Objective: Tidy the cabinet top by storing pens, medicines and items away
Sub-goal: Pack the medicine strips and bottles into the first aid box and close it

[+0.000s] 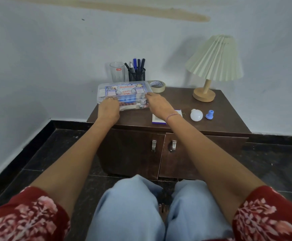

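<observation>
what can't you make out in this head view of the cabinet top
All in the head view:
- First aid box contents: blurred behind its clear lid and partly covered by both grips.
- Left grip and right grip: the fingers are foreshortened at the box's front, so holding or pressing is unclear.
- Small carton: the right wrist covers part, and the print is too small.
- Cabinet interior: the doors are shut.

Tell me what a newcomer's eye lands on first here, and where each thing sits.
First, the clear first-aid box at the left of the cabinet top, with the left hand gripping its near edge and the right hand at its right corner. Next, the pleated lamp standing at the back right, and the white bulb lying in front of it beside a small blue piece.
</observation>
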Action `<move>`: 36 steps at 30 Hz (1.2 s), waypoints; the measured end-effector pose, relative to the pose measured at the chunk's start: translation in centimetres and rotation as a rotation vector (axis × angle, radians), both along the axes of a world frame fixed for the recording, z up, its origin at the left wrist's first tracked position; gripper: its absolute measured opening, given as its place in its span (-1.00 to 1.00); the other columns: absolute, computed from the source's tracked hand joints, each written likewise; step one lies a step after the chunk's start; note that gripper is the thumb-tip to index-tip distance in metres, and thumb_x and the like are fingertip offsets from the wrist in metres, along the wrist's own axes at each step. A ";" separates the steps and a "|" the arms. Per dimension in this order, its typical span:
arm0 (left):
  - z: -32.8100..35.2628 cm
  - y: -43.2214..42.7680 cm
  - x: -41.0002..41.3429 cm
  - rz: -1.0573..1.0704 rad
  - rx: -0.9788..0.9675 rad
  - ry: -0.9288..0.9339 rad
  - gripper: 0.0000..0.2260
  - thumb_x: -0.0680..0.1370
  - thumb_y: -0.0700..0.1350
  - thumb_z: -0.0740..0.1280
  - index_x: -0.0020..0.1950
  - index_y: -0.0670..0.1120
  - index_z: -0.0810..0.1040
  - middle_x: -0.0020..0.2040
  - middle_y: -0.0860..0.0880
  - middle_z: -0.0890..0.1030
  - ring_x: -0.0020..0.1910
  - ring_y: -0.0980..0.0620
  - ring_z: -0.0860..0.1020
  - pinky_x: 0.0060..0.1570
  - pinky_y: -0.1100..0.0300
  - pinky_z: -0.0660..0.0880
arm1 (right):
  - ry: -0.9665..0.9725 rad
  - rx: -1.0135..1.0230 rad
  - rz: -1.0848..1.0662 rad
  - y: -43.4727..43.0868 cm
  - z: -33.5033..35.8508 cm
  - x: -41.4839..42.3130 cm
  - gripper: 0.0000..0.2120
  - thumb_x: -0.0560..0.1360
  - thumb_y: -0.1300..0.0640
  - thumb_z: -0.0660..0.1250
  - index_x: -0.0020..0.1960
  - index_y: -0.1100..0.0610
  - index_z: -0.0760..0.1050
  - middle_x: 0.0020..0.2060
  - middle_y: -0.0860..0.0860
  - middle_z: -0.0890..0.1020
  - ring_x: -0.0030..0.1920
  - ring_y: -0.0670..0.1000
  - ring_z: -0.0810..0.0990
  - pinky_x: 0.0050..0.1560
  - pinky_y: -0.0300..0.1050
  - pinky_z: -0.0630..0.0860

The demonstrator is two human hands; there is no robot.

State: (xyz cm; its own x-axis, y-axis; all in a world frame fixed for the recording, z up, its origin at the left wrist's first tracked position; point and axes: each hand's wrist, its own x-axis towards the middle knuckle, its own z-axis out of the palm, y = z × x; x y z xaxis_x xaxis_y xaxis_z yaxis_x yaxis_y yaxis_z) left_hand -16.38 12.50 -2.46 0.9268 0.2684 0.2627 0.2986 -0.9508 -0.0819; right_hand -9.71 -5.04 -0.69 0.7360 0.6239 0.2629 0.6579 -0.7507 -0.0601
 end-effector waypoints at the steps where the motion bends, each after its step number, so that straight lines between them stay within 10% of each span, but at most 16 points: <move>1: -0.1 0.1 0.0 -0.006 0.005 -0.001 -0.60 0.54 -0.18 0.27 0.36 -0.26 0.36 0.24 -0.23 0.51 0.20 -0.15 0.49 0.15 0.04 0.46 | 0.012 -0.013 -0.001 0.2 0.0 0.2 -0.57 0.51 0.39 0.19 0.38 0.28 0.33 0.36 0.18 0.40 0.30 0.19 0.45 0.27 0.02 0.43; 36: -0.2 -0.4 -0.1 0.007 -0.049 -0.056 -0.65 0.50 -0.13 0.29 0.24 -0.25 0.46 0.13 -0.21 0.55 0.12 -0.13 0.50 0.02 -0.01 0.56 | -0.066 -0.166 -0.082 3.2 0.0 0.8 -0.69 0.55 0.29 0.17 0.29 0.25 0.40 0.19 0.21 0.55 0.15 0.21 0.56 0.13 0.03 0.50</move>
